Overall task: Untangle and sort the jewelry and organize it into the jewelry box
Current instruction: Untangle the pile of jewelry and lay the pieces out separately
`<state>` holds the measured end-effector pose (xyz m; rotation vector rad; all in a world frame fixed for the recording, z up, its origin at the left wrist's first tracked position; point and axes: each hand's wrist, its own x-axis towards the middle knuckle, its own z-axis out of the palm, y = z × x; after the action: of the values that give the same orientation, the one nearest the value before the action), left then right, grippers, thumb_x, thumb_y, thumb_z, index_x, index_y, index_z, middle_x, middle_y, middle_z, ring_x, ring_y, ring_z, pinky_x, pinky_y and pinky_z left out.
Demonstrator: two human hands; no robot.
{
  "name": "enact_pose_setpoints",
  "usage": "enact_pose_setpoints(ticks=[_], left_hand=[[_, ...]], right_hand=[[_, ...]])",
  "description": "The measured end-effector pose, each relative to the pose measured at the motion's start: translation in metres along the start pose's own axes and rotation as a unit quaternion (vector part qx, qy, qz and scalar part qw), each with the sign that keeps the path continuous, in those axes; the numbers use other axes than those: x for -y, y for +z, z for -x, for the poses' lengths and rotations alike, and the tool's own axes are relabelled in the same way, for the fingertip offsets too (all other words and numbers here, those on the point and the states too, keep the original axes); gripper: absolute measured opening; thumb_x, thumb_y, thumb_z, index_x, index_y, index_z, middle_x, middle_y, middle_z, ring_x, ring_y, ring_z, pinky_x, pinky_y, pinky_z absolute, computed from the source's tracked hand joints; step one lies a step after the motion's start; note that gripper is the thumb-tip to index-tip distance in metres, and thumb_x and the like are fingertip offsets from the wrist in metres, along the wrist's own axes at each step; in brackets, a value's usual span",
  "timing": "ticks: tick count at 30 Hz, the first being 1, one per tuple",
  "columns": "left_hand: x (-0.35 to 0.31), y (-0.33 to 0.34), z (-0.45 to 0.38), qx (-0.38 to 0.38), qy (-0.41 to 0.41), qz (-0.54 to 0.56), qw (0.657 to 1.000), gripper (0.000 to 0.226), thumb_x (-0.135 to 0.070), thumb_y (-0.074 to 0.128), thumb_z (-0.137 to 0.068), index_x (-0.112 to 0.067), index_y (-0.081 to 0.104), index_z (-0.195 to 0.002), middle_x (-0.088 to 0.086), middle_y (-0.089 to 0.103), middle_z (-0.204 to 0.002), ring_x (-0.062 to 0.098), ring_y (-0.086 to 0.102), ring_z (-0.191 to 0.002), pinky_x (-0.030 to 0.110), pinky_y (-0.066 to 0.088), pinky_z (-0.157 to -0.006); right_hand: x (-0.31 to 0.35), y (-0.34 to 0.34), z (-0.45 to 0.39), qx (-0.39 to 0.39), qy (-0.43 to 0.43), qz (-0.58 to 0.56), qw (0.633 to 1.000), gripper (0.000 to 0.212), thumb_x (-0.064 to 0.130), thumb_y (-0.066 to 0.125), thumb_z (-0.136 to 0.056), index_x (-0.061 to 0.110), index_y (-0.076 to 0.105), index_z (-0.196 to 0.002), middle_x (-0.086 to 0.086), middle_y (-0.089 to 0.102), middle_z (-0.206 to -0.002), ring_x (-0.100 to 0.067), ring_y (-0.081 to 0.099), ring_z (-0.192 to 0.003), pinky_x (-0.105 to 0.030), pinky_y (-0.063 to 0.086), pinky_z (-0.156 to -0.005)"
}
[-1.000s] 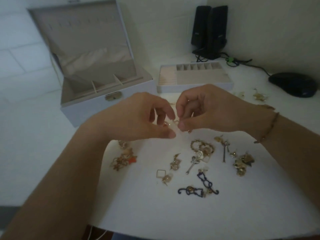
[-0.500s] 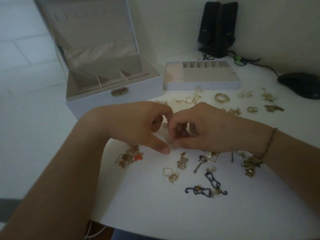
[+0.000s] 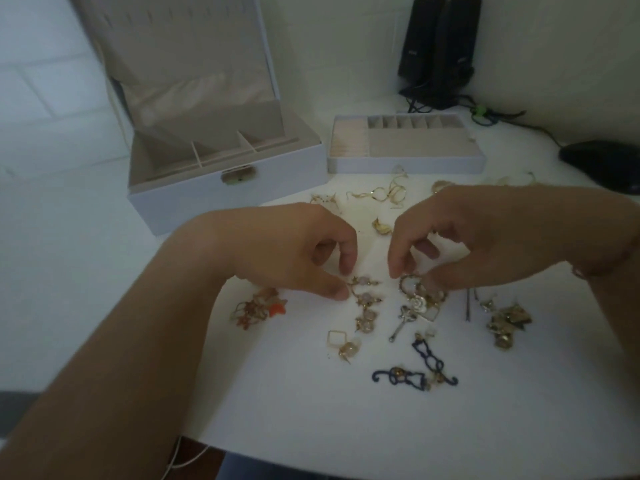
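My left hand (image 3: 301, 251) hovers low over the white table, thumb and forefinger slightly apart beside a gold star earring (image 3: 365, 289); nothing sits between them. My right hand (image 3: 491, 237) pinches a tangled gold ring cluster with a white rose (image 3: 417, 297) between thumb and forefinger. The open white jewelry box (image 3: 225, 199) stands behind my left hand, its removable tray (image 3: 405, 164) to its right. Loose pieces lie around: an orange-gold cluster (image 3: 258, 308), a square earring (image 3: 337, 339), a key charm (image 3: 401, 322), dark blue cat earrings (image 3: 398, 377), a gold clump (image 3: 507, 323).
Thin gold hoops (image 3: 381, 195) and more small pieces lie in front of the tray. Two black speakers (image 3: 440, 50) with cables stand at the back wall, and a black mouse (image 3: 602, 164) lies at the right. The table's rounded front edge (image 3: 311, 459) is close to me.
Both hands came down from holding one small piece together and moved apart. The star earring now lies on the table by my left fingers; my right hand took the ring cluster.
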<state>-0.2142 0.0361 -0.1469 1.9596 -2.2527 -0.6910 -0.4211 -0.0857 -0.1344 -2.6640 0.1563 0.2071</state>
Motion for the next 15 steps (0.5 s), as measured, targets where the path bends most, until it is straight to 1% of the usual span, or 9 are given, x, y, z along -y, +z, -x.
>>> enact_pose_setpoints(ticks=[2, 5, 7, 9, 10, 12, 13, 15], left_hand=[[0.0002, 0.0004, 0.0001, 0.004, 0.006, 0.001, 1.000, 0.015, -0.048, 0.070, -0.083, -0.036, 0.063, -0.087, -0.016, 0.045, -0.059, 0.003, 0.042, -0.054, 0.018, 0.038, -0.057], [0.0012, -0.0009, 0.0023, 0.000, 0.003, 0.000, 1.000, 0.011, -0.041, 0.071, -0.084, -0.032, 0.065, -0.083, -0.013, 0.045, -0.058, 0.001, 0.044, -0.054, 0.012, 0.036, -0.056], [0.0027, -0.0023, 0.0035, -0.002, -0.005, 0.001, 1.000, 0.010, -0.039, 0.071, -0.085, -0.030, 0.066, -0.082, -0.014, 0.045, -0.058, -0.002, 0.046, -0.054, 0.007, 0.035, -0.055], [0.0039, -0.0027, 0.0038, 0.000, -0.008, 0.002, 1.000, 0.011, -0.040, 0.071, -0.083, -0.031, 0.066, -0.081, -0.018, 0.045, -0.057, -0.002, 0.044, -0.053, 0.006, 0.034, -0.055], [0.0036, -0.0026, 0.0036, 0.003, -0.006, 0.004, 1.000, 0.011, -0.041, 0.071, -0.083, -0.032, 0.065, -0.081, -0.019, 0.045, -0.057, -0.001, 0.044, -0.052, 0.007, 0.034, -0.055], [0.0032, -0.0018, 0.0031, 0.009, 0.002, 0.013, 1.000, 0.013, -0.045, 0.070, -0.082, -0.034, 0.065, -0.082, -0.016, 0.044, -0.056, 0.002, 0.042, -0.051, 0.013, 0.034, -0.055], [0.0022, -0.0017, 0.0032, 0.009, 0.007, 0.018, 1.000, 0.013, -0.047, 0.070, -0.082, -0.035, 0.064, -0.083, -0.015, 0.043, -0.056, 0.003, 0.040, -0.051, 0.016, 0.035, -0.056], [0.0011, -0.0017, 0.0031, -0.006, 0.024, 0.026, 0.999, 0.015, -0.049, 0.068, -0.081, -0.036, 0.063, -0.083, -0.014, 0.041, -0.056, 0.004, 0.038, -0.052, 0.025, 0.042, -0.061]], right_hand=[[0.0002, -0.0016, 0.0026, 0.042, -0.001, -0.013, 0.999, 0.028, 0.034, 0.072, -0.076, 0.044, 0.064, -0.101, 0.017, 0.062, -0.097, -0.014, 0.056, -0.085, -0.012, 0.042, -0.069], [0.0011, -0.0039, 0.0055, 0.069, 0.009, -0.028, 0.997, 0.035, 0.028, 0.076, -0.074, 0.045, 0.064, -0.102, 0.018, 0.060, -0.096, -0.013, 0.056, -0.082, -0.011, 0.042, -0.073], [0.0001, -0.0038, 0.0045, 0.068, 0.018, -0.020, 0.997, 0.034, 0.030, 0.076, -0.074, 0.045, 0.064, -0.102, 0.018, 0.060, -0.096, -0.013, 0.055, -0.078, -0.020, 0.047, -0.076], [-0.0011, -0.0019, 0.0019, 0.065, 0.023, -0.017, 0.997, 0.031, 0.033, 0.075, -0.074, 0.045, 0.064, -0.100, 0.017, 0.061, -0.094, -0.015, 0.057, -0.074, -0.034, 0.052, -0.077], [-0.0018, -0.0010, 0.0007, 0.065, 0.023, -0.016, 0.997, 0.030, 0.034, 0.075, -0.074, 0.045, 0.064, -0.100, 0.017, 0.061, -0.093, -0.018, 0.057, -0.073, -0.039, 0.052, -0.076], [-0.0015, -0.0004, -0.0001, 0.068, 0.020, -0.020, 0.997, 0.028, 0.034, 0.077, -0.073, 0.043, 0.063, -0.096, 0.017, 0.062, -0.090, -0.019, 0.058, -0.072, -0.041, 0.052, -0.074], [-0.0010, -0.0002, 0.0000, 0.067, 0.018, -0.022, 0.997, 0.028, 0.033, 0.077, -0.072, 0.042, 0.062, -0.094, 0.018, 0.061, -0.088, -0.019, 0.057, -0.071, -0.039, 0.052, -0.073], [-0.0010, -0.0006, 0.0005, 0.059, 0.016, -0.016, 0.998, 0.026, 0.031, 0.078, -0.072, 0.040, 0.059, -0.088, 0.019, 0.059, -0.083, -0.015, 0.056, -0.069, -0.032, 0.052, -0.070]])
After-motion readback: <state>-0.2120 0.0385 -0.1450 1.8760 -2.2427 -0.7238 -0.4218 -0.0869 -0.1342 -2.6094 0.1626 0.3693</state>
